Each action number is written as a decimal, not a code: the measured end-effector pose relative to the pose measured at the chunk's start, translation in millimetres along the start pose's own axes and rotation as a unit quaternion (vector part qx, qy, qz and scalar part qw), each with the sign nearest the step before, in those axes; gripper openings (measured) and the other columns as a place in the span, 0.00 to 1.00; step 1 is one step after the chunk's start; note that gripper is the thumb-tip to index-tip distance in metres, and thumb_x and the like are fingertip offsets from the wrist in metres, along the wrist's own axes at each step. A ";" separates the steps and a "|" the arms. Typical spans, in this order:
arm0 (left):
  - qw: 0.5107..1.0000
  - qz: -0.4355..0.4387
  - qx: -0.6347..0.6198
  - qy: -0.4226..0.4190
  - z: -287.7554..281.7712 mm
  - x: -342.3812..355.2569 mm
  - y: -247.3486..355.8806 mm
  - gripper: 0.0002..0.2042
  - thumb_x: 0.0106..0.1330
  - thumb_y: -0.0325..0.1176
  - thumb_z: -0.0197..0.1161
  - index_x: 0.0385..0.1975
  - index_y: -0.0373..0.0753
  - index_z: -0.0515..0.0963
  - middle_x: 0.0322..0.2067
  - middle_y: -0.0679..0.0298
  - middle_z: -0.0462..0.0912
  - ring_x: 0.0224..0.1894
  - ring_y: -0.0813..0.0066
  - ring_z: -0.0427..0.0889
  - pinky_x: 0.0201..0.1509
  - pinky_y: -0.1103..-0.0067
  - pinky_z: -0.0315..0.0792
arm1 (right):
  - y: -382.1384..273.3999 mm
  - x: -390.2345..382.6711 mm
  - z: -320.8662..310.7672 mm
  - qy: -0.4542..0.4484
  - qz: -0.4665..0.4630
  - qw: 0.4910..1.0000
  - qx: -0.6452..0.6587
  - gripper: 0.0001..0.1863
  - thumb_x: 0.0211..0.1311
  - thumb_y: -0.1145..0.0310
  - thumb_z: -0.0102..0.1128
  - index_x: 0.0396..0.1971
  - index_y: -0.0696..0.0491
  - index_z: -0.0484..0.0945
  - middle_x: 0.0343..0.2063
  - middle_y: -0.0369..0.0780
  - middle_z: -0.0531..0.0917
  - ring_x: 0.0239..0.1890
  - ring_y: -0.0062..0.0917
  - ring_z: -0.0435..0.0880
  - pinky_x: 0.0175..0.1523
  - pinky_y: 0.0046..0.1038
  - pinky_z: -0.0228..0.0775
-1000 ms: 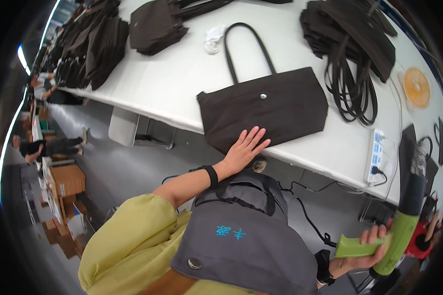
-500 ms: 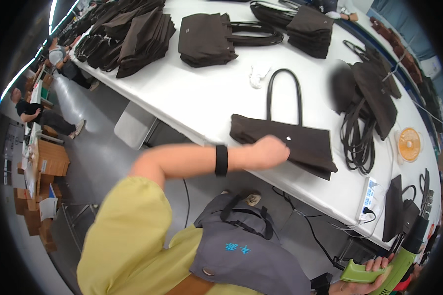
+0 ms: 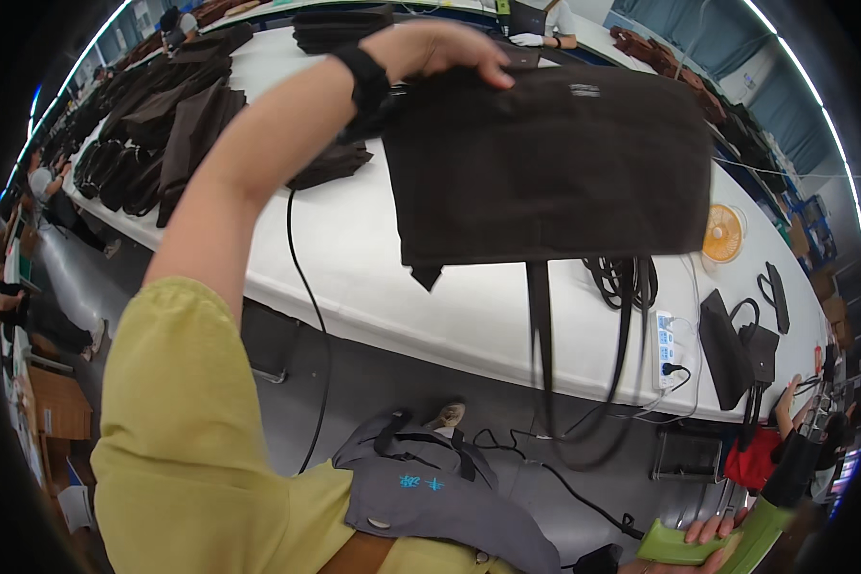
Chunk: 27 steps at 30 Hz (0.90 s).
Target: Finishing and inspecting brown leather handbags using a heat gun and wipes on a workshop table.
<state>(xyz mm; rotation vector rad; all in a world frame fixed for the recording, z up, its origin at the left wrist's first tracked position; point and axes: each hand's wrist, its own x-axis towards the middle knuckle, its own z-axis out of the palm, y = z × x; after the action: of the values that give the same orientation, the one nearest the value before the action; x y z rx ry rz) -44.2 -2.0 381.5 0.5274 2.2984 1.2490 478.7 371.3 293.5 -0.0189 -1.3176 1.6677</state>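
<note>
A dark brown tote bag hangs upside down above the white table, its two long handles dangling past the table's near edge. My left hand grips it at the upper left edge; part of the fingers is behind the fabric. Low at the right, my right hand is wrapped round the green grip of a heat gun, whose dark nozzle points up and away from me. The heat gun is apart from the bag.
Piles of dark bags cover the table's left end. To the right stand an orange fan, a power strip and small dark pouches. A black cable runs down at left. A co-worker's gloved hand is across the table.
My left hand has lifted the bag off the table and turned it so that its handles hang down. My right hand keeps hold of the heat gun. The view has shifted.
</note>
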 end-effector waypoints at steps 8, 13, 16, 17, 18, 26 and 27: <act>0.875 -0.268 -0.393 0.092 182.9 8.7 -326.3 0.17 0.62 0.34 0.64 0.45 0.27 0.76 0.43 0.55 0.82 0.42 0.64 0.82 0.48 0.71 0.76 | 19.4 6.1 0.4 -0.058 0.114 0.989 0.071 0.36 0.56 0.61 0.55 0.62 0.63 0.55 0.37 0.43 0.70 0.31 0.29 0.71 0.31 0.29 0.66; 0.913 -0.208 -0.248 0.248 262.7 -46.0 -329.8 0.12 0.62 0.31 0.63 0.39 0.27 0.79 0.31 0.58 0.84 0.31 0.70 0.81 0.38 0.73 0.75 | 71.4 22.7 20.5 -0.161 0.265 0.950 0.044 0.25 0.60 0.67 0.55 0.56 0.61 0.65 0.34 0.40 0.75 0.32 0.27 0.74 0.36 0.29 0.70; 0.879 -0.231 -0.276 0.313 290.9 -77.5 -325.8 0.11 0.62 0.30 0.62 0.37 0.27 0.79 0.28 0.59 0.83 0.29 0.74 0.80 0.35 0.77 0.74 | 104.8 26.2 51.8 -0.171 0.307 0.934 -0.061 0.28 0.56 0.71 0.50 0.56 0.63 0.56 0.38 0.43 0.69 0.31 0.24 0.73 0.28 0.24 0.71; 0.836 -0.232 -0.349 0.356 297.1 -89.3 -325.9 0.10 0.62 0.29 0.62 0.36 0.27 0.79 0.28 0.59 0.83 0.30 0.76 0.80 0.35 0.78 0.74 | 120.0 26.1 61.2 -0.169 0.339 0.923 -0.072 0.27 0.55 0.72 0.52 0.55 0.64 0.59 0.37 0.44 0.70 0.30 0.25 0.74 0.28 0.24 0.72; 0.832 -0.235 -0.349 0.361 303.1 -102.2 -322.9 0.10 0.62 0.29 0.62 0.36 0.27 0.79 0.28 0.59 0.83 0.30 0.76 0.80 0.35 0.78 0.74 | 134.1 25.4 76.5 -0.168 0.370 0.910 -0.082 0.26 0.54 0.73 0.54 0.53 0.64 0.62 0.37 0.46 0.71 0.29 0.27 0.76 0.28 0.25 0.73; 0.729 -0.266 -0.504 0.378 394.3 -139.0 -284.5 0.13 0.66 0.31 0.59 0.44 0.28 0.75 0.37 0.59 0.83 0.38 0.75 0.81 0.44 0.80 0.75 | 204.7 34.6 153.3 -0.319 0.489 0.797 -0.155 0.10 0.59 0.71 0.55 0.39 0.60 0.73 0.28 0.38 0.77 0.24 0.18 0.76 0.29 0.20 0.71; 0.738 -0.306 -0.494 0.343 401.5 -140.8 -269.8 0.14 0.66 0.33 0.60 0.44 0.28 0.75 0.38 0.59 0.83 0.39 0.74 0.81 0.44 0.80 0.75 | 208.9 35.0 162.0 -0.342 0.484 0.788 -0.165 0.09 0.60 0.71 0.55 0.38 0.59 0.74 0.25 0.37 0.77 0.23 0.18 0.76 0.29 0.19 0.70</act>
<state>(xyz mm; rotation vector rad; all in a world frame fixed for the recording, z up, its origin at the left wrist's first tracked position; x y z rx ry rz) 269.2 54.2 -8.9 -1.1278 1.5559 2.1727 235.6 288.4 221.8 -0.3942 -2.4206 2.3725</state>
